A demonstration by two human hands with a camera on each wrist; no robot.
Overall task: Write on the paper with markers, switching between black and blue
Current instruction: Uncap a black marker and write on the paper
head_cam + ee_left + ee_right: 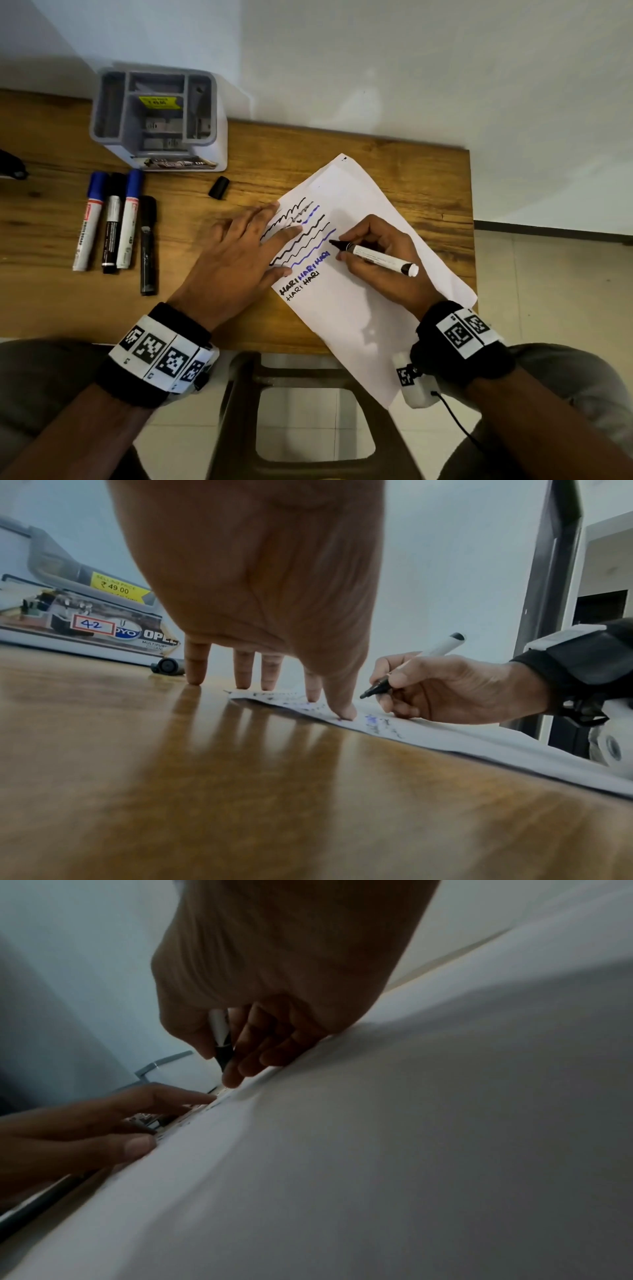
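A white paper (356, 308) lies at an angle on the wooden table (205, 308), marked with black and blue wavy lines and the word HARI in both colours. My right hand (376, 260) grips an uncapped black marker (376, 257), its tip just above the sheet beside the lowest blue line. In the left wrist view that marker (407, 669) slants down with its tip clear of the paper (479, 739). My left hand (246, 250) lies flat, fingers spread, pressing the sheet's left edge. In the right wrist view the marker (222, 1037) shows between my curled fingers.
Two blue-capped markers (89, 219) (130, 216) and two black ones (111, 222) (148, 246) lie side by side at the left. A loose black cap (219, 187) sits near a grey desk organizer (156, 116). The table's right edge is close to the paper.
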